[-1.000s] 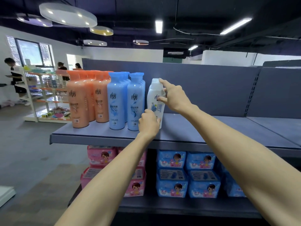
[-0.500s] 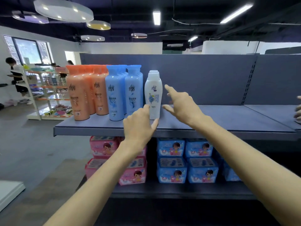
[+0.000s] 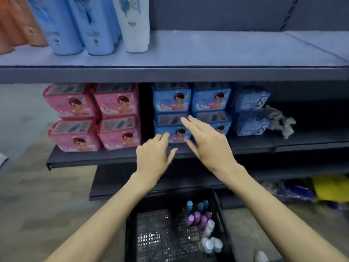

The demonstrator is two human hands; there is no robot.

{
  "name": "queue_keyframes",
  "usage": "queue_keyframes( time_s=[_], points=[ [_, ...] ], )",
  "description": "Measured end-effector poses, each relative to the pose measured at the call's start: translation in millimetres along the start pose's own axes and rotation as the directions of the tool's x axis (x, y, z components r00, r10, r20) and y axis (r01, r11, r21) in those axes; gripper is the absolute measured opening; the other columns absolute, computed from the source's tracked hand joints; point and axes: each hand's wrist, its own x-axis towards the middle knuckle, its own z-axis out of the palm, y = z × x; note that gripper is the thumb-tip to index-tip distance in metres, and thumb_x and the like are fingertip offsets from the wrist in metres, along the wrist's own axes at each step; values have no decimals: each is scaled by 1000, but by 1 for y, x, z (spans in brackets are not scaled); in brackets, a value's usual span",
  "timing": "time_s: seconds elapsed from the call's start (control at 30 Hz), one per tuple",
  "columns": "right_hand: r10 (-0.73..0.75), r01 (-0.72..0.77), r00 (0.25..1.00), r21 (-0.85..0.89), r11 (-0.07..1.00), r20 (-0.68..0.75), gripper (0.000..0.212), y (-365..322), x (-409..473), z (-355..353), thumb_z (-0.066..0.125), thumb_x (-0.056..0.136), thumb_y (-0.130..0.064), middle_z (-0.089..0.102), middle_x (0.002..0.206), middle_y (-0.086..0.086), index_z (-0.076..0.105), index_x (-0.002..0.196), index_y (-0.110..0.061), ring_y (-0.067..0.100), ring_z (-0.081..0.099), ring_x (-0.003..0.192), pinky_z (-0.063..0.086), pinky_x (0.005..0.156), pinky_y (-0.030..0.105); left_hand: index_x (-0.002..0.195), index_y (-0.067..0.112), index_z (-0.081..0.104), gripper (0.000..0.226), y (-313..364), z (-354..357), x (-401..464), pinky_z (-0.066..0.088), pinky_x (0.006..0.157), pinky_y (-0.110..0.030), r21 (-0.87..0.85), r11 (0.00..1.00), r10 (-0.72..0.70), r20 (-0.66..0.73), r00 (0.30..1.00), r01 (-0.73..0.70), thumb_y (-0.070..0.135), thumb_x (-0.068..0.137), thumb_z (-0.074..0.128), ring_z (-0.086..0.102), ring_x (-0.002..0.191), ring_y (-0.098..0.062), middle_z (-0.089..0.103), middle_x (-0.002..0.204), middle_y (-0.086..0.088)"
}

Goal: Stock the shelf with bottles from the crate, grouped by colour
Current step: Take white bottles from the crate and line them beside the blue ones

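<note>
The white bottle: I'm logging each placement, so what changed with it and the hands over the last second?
Both hands let go of the white bottle and came down off the top shelf; the left hand and right hand now hover empty above the crate. The view tipped down too. The white bottle stayed beside the blue bottles.

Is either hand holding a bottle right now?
No: the left hand and right hand are both open and empty above the crate.
</note>
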Motion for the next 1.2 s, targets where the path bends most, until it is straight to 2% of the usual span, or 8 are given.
queue_keyframes(
  time_s=[0.1, 0.2, 0.37, 0.6, 0.7, 0.83, 1.0, 1.2],
  points=[
    [127, -132, 979, 24, 991, 159, 64, 27, -57, 51, 77, 84, -22, 59, 139, 8, 52, 143, -16, 24, 63, 118, 62, 70, 41, 108, 15, 66, 50, 14, 56, -34, 36, 44, -26, -5, 1000, 1, 135, 991, -1, 49, 74, 75, 66, 61, -25, 66, 82, 0],
    [246, -273, 895, 22, 962, 372, 65, 48, -118, 95, 73, 87, -23, 55, 143, 7, 47, 146, -19, 26, 61, 121, 60, 78, 44, 110, 17, 63, 47, 29, 110, -78, 42, 49, -30, -53, 998, -23, 335, 942, 43, 48, 76, 73, 68, 71, -27, 66, 87, 0],
    [408, -488, 659, -54, 871, 632, 68, 75, -219, 166, 67, 92, -26, 49, 149, 3, 35, 153, -26, 27, 56, 126, 51, 94, 41, 109, 18, 61, 47, 59, 191, -163, 47, 51, -33, -122, 989, -1, 566, 824, 84, 49, 77, 72, 68, 74, -28, 65, 87, -1],
    [430, -552, 252, -236, 800, 867, 50, 85, -337, 257, 57, 94, -22, 60, 126, 12, 43, 142, -23, 38, 62, 106, 50, 80, 41, 134, 21, 43, 50, 96, 276, -254, 49, 71, -34, -98, 990, 15, 774, 632, 97, 50, 94, 51, 63, 102, -24, 57, 124, 1],
    [399, -504, 145, -280, 817, 905, 47, 82, -376, 284, 57, 97, -25, 60, 124, 12, 40, 141, -23, 37, 61, 105, 51, 77, 43, 140, 21, 38, 55, 104, 307, -280, 50, 74, -35, -100, 990, 29, 834, 551, 100, 48, 95, 50, 64, 103, -26, 55, 129, 0],
    [403, -371, 157, -324, 870, 902, 55, 78, -404, 307, 52, 97, -12, 58, 129, 9, 35, 148, -21, 32, 62, 109, 51, 79, 39, 135, 21, 41, 48, 105, 331, -308, 49, 73, -35, -107, 989, 46, 881, 470, 102, 47, 95, 51, 66, 99, -27, 57, 124, -1],
    [351, -204, 192, -313, 928, 916, 45, 75, -407, 323, 55, 94, -5, 60, 123, 8, 45, 136, -17, 28, 63, 108, 52, 82, 37, 132, 21, 41, 47, 99, 335, -327, 49, 75, -35, -108, 988, 50, 904, 424, 113, 46, 94, 52, 65, 101, -26, 57, 122, 0],
    [365, -251, 177, -317, 915, 914, 42, 82, -391, 321, 56, 94, -17, 65, 118, 6, 48, 136, -19, 28, 66, 103, 50, 78, 37, 134, 20, 39, 48, 90, 334, -327, 50, 72, -35, -100, 989, 43, 898, 437, 110, 44, 95, 53, 67, 97, -26, 58, 121, -1]
  ],
)
